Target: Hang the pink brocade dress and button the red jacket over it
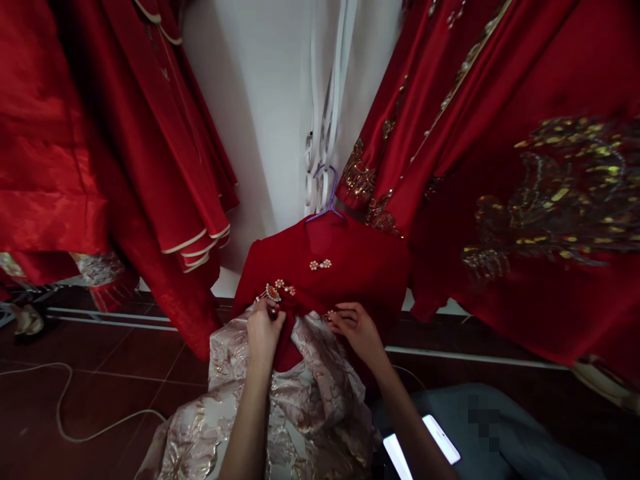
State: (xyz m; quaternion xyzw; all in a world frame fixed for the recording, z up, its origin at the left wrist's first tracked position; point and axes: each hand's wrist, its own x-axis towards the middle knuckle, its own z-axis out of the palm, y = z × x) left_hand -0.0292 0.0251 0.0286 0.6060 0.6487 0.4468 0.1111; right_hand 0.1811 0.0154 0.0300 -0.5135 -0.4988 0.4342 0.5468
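Note:
A red garment [360, 260] hangs on a purple hanger [331, 200], with a pearl-and-bead fastening [321, 265] below its neckline. My left hand [263, 327] is closed on the garment's red cloth, just under a beaded brooch-like ornament [273, 292] with flower-shaped beads beside it. The fingertips of my right hand [355, 328] pinch the same garment at another small beaded piece [329, 316], partly covered by the fingers. Shiny pinkish floral brocade [225, 407] spreads beneath both hands and forearms.
Red garments [165, 133] hang at left; others with gold sequin embroidery [565, 193] hang at right. White straps [330, 100] hang against the wall behind. Low white rails [115, 319], a cable [63, 407] and shoes [27, 320] are near the tiled floor. A lit phone [441, 440] lies at lower right.

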